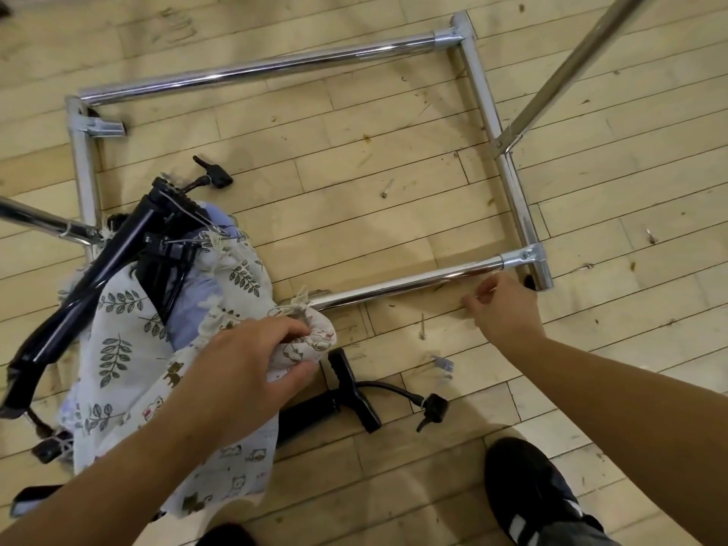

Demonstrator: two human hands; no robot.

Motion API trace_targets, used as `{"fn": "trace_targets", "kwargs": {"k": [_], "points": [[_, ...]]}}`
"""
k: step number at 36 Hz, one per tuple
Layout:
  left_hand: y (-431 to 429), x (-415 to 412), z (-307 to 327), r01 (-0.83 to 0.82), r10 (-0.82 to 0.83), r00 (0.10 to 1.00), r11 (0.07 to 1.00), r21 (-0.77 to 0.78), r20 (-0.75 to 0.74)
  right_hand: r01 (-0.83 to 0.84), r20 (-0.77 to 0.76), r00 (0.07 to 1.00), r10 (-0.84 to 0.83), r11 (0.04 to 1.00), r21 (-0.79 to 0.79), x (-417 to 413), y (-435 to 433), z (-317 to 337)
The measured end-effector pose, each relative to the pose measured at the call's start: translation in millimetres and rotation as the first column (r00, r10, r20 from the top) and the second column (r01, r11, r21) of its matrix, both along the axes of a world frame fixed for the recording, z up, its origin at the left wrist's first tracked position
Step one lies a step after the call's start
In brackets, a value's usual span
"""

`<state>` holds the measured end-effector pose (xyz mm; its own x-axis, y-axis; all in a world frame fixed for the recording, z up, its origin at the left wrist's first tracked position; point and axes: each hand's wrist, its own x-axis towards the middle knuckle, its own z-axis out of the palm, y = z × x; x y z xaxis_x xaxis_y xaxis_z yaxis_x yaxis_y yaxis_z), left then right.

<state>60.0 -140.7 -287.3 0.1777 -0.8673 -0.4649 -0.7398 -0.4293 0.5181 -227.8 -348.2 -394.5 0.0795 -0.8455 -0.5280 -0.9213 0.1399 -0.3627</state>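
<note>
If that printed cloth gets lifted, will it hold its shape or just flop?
Probably floppy: the cloth bunches and folds where the left hand grips it. Likely light, since it lies crumpled loosely around the black bars. Its frayed fringe may snag on them.

Your left hand [252, 364] and right hand [508, 309] are bare, as are both forearms; you wear a black shoe [528, 490] with white side stripes and a grey trouser leg [571, 537].
</note>
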Motion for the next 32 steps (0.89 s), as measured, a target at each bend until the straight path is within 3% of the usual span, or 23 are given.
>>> {"fn": "trace_targets", "kwargs": {"k": [11,18,22,25,27,32], "points": [[-6.2,-6.3,-1.4,-0.168,0.168,0.979,0.986,0.011,-0.119,-0.151,-0.136,0.978,0.16,0.986,0.072,9.8,-11.5,5.7],[-10.1,-8.2,19.0,-0.195,0.215,0.946,0.975,0.102,-0.242,-0.202,-0.074,0.975,0.211,0.973,0.108,17.4,1.7,27.0],[-8.1,-10.9,51.4,-0.037,0.049,0.978,0.997,0.065,-0.201,-0.142,0.153,0.982,0.109,0.964,0.223,34.5,16.5,68.6],[-5.1,-16.4,82.4,0.066,-0.057,0.984,0.997,0.051,-0.167,-0.179,0.361,0.931,0.057,0.932,0.316,53.7,25.0,121.9],[-2.9,-18.8,105.5,0.113,-0.11,0.985,0.993,0.016,-0.131,-0.246,0.494,0.868,0.048,0.907,0.343,66.3,32.1,164.9],[3.2,-32.1,186.4,0.105,-0.116,0.985,0.99,-0.09,-0.129,-0.566,0.67,0.699,0.251,0.766,0.304,86.9,56.0,277.2]]}}
